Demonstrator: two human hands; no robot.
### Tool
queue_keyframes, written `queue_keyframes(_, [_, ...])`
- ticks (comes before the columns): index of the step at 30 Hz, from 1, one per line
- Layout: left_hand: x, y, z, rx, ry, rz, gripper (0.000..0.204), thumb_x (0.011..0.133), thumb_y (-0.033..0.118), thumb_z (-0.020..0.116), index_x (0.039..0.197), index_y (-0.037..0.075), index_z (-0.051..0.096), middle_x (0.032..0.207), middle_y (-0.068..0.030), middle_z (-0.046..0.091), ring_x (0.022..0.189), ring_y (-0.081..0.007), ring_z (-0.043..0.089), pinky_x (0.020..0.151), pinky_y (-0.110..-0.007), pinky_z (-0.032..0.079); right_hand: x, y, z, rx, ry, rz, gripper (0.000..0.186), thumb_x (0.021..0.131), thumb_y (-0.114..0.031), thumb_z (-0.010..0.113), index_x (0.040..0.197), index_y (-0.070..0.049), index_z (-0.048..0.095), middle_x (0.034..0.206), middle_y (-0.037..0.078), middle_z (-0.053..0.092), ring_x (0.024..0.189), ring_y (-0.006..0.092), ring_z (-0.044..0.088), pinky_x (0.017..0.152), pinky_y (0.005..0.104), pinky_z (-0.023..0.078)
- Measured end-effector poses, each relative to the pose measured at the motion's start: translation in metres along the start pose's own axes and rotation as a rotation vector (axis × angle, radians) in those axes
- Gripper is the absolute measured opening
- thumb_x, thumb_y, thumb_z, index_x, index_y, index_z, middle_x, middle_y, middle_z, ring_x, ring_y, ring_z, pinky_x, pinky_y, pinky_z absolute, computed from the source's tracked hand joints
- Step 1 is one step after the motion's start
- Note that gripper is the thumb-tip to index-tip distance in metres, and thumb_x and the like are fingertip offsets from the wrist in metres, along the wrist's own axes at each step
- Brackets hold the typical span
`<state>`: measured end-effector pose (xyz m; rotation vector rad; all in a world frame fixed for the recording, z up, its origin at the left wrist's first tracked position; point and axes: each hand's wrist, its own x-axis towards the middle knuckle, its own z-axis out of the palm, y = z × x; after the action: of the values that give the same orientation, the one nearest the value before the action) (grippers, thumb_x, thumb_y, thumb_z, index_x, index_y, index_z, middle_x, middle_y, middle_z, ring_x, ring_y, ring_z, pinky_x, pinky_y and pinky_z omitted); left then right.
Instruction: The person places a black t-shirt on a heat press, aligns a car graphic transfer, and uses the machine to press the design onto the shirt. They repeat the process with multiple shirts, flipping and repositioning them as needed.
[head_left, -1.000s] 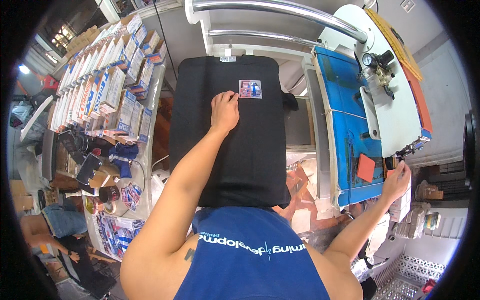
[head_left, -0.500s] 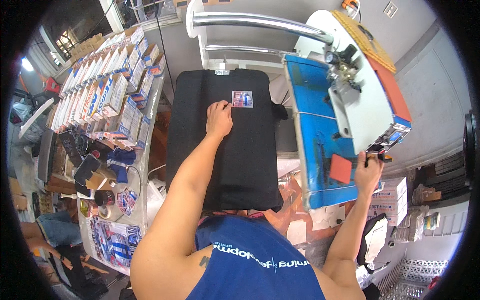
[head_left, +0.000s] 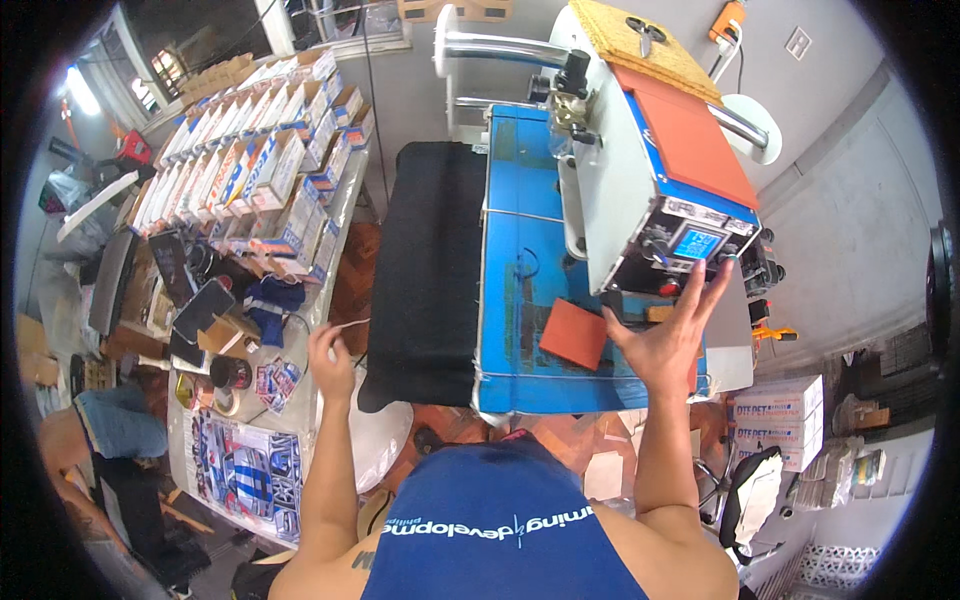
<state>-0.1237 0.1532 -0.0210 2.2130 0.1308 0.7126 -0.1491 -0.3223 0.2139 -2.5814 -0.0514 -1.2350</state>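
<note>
My left hand (head_left: 330, 358) is pinched on a thin pale sheet (head_left: 353, 324), seen nearly edge-on, left of the black shirt (head_left: 420, 260). My right hand (head_left: 665, 335) has its fingers spread at the press head's control panel (head_left: 680, 245), which has a lit blue display. The white press head (head_left: 615, 170) and its blue padded board (head_left: 515, 250) stand over or against the shirt's right part; an orange square pad (head_left: 572, 332) lies on the blue board. An orange mat (head_left: 680, 140) covers part of the head's top.
A side table (head_left: 335, 235) at left carries several boxes (head_left: 270, 170), phones, tape and printed sheets (head_left: 250, 470). Another person (head_left: 120, 430) in denim shorts is at far left. Scissors (head_left: 645, 32) lie atop the press. Boxes (head_left: 775, 440) are stacked at lower right.
The press head and blue board have swung leftward across the shirt with my right hand, whose fingers have spread. My left hand has withdrawn left and down from the shirt, pinching the sheet.
</note>
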Motion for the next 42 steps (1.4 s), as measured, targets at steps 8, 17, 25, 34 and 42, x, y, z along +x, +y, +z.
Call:
queue_keyframes(8, [-0.216,-0.07,-0.066,0.024,-0.299,-0.326,0.024,0.085,-0.002,0.063,0.106,0.002,0.073,0.113,-0.0177,0.069,0.112,-0.0372,0.066,0.1,-0.044,0.051,-0.003,-0.077,0.029,-0.055,0.033,-0.054,0.121,0.056,-0.04,0.099,0.157,-0.007,0.04,0.163,0.037,0.022,0.148,0.0579,0.028,0.118,0.068,0.032])
queue_keyframes(17, [-0.485,-0.053,-0.153,0.425,-0.496,-1.059,0.03,0.092,0.021,0.052,0.085,0.004,0.076,0.094,-0.0258,0.075,0.092,-0.0425,0.073,0.081,-0.053,0.056,0.002,-0.083,0.022,0.266,0.241,-0.201,0.073,0.08,-0.038,0.091,0.13,0.005,0.062,0.141,0.034,0.053,0.13,0.0481,0.054,0.11,0.0599,0.045])
queue_keyframes(25, [-0.688,0.129,-0.184,0.718,0.535,-1.623,0.022,0.084,0.016,0.066,0.101,0.009,0.078,0.117,-0.0202,0.072,0.115,-0.0427,0.065,0.098,-0.051,0.053,-0.046,-0.222,0.081,1.167,-0.658,-0.584,0.028,0.102,-0.011,0.069,0.128,-0.001,0.066,0.126,0.013,0.068,0.111,0.0269,0.065,0.1,0.038,0.051])
queue_keyframes(34, [-0.875,0.262,-0.168,0.941,0.939,-2.054,0.06,0.105,0.035,0.055,0.16,0.016,0.042,0.17,-0.0159,0.031,0.16,-0.0396,0.021,0.127,-0.064,0.019,-0.338,-0.308,-0.065,0.677,-1.799,-1.964,0.051,0.092,-0.031,0.077,0.131,0.0,0.068,0.127,0.024,0.071,0.117,0.0388,0.069,0.101,0.0445,0.054])
queue_keyframes(42, [-0.858,0.299,-0.112,0.898,1.186,-1.745,0.062,0.096,0.03,0.068,0.153,0.014,0.05,0.162,-0.0155,0.042,0.153,-0.0359,0.035,0.126,-0.058,0.021,-0.657,-0.319,-0.286,1.356,-1.333,-2.64,0.021,0.094,-0.016,0.068,0.111,-0.003,0.068,0.109,0.017,0.07,0.104,0.0397,0.067,0.09,0.0483,0.055])
